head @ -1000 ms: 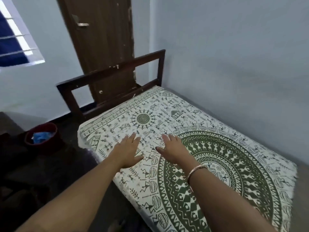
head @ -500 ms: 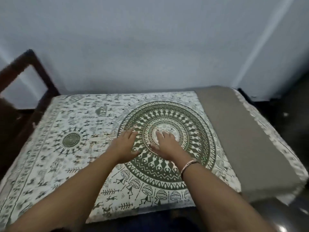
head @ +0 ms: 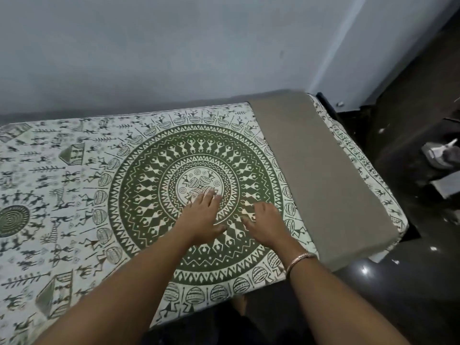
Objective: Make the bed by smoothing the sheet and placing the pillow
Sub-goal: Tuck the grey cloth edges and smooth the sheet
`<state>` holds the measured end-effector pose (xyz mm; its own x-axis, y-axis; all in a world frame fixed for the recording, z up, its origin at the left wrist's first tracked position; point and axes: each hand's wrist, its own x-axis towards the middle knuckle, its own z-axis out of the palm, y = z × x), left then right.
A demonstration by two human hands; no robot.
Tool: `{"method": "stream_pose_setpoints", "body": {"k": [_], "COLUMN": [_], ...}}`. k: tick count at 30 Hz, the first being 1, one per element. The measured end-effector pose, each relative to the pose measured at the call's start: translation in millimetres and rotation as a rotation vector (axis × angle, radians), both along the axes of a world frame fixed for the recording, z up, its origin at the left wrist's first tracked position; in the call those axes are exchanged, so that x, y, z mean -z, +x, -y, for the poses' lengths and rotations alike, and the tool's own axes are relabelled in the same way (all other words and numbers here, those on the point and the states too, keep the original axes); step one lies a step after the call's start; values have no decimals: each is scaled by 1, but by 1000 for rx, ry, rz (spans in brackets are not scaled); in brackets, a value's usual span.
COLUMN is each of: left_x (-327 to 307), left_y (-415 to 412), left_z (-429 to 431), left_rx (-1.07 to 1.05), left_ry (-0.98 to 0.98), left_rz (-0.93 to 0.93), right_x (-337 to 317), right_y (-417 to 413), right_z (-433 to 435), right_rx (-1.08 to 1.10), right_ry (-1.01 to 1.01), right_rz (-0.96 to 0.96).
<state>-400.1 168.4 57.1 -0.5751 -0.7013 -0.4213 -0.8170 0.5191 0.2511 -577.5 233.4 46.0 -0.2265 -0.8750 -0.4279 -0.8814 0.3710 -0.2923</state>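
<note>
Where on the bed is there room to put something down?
The printed sheet left of the green circle is bare, from the wall to the near edge. The plain brown strip at the right end is bare too. Only the circle's middle is busy: the left hand and right hand lie there.

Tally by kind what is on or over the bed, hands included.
Hands: 2, left hand and right hand
Patterned sheet: 1
Bracelet: 1
Total: 4
</note>
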Motion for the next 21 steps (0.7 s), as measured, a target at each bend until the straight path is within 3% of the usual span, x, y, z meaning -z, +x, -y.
{"method": "stream_pose_setpoints", "body": {"k": [6,12,21], "left_x": [98,203,335], "left_y": [-84,-146,-132], "left_z": [32,60,92], "left_rx": [20,118,97], "left_ry": [31,-75,-184], "left_rz": [-79,-126,-66], "right_x": [94,201,324], "right_y": [-66,-105,-112], "right_z": [35,70,112], "right_rx": [54,95,244], "right_ry": [-23,-64,-20], "right_rz": [-34,-108,-360]}}
